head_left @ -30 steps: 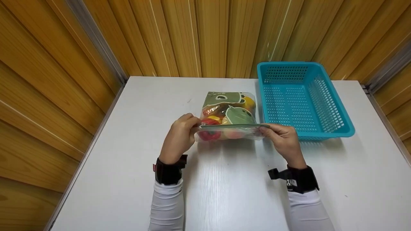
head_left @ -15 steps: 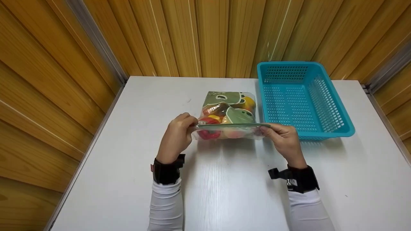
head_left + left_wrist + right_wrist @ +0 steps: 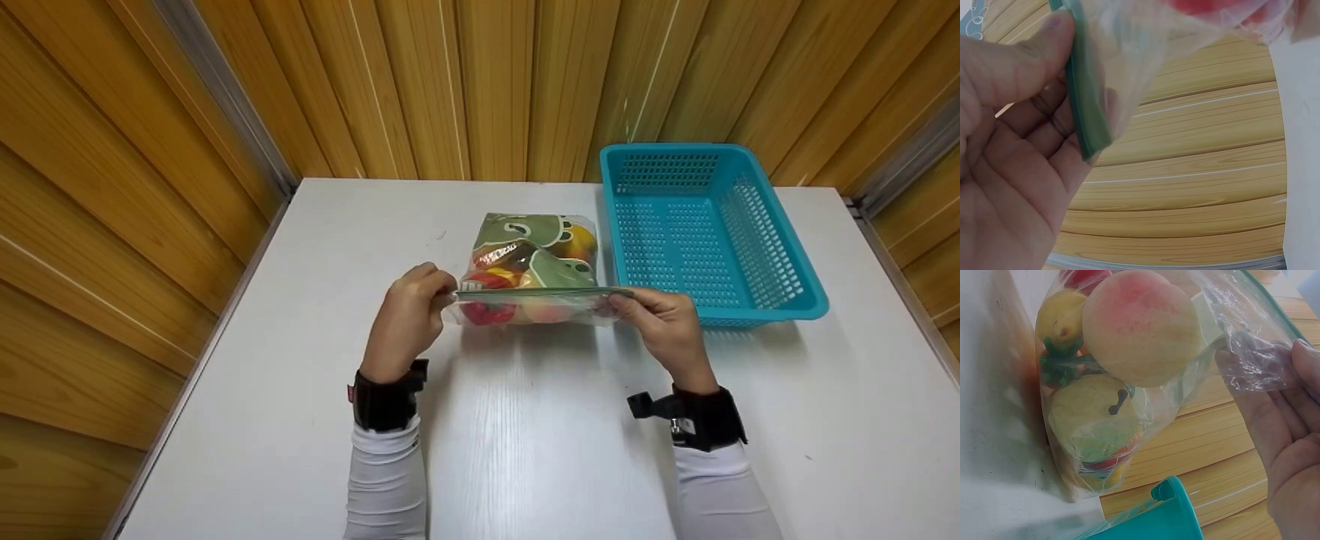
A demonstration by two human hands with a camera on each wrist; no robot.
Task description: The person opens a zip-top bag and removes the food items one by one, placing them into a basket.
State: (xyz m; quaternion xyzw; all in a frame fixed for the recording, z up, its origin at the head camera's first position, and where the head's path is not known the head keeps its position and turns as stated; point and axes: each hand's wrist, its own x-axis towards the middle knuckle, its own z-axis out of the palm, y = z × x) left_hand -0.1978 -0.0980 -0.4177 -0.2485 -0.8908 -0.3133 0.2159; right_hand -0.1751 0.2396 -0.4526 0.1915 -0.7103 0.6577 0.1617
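A clear zip bag [image 3: 536, 251] with a green cartoon print stands on the table, filled with fruit-like pieces. Through the plastic in the right wrist view I see a pink-and-cream peach [image 3: 1140, 326] and a yellow lemon-like piece [image 3: 1061, 318]. My left hand [image 3: 409, 319] pinches the left end of the green zip strip [image 3: 1086, 107] between thumb and fingers. At the strip's other end, my right hand [image 3: 664, 330] pinches the bag's top edge. The strip is stretched nearly straight between both hands.
A turquoise plastic basket [image 3: 814, 304] stands at the back right of the white table [image 3: 300, 420], close beside the bag. Wood-look panels [image 3: 495, 90] rise behind the table and on both sides.
My left hand has shifted slightly left along the zip strip to its end, and the strip's left part shows more. My right hand and the basket have stayed in place.
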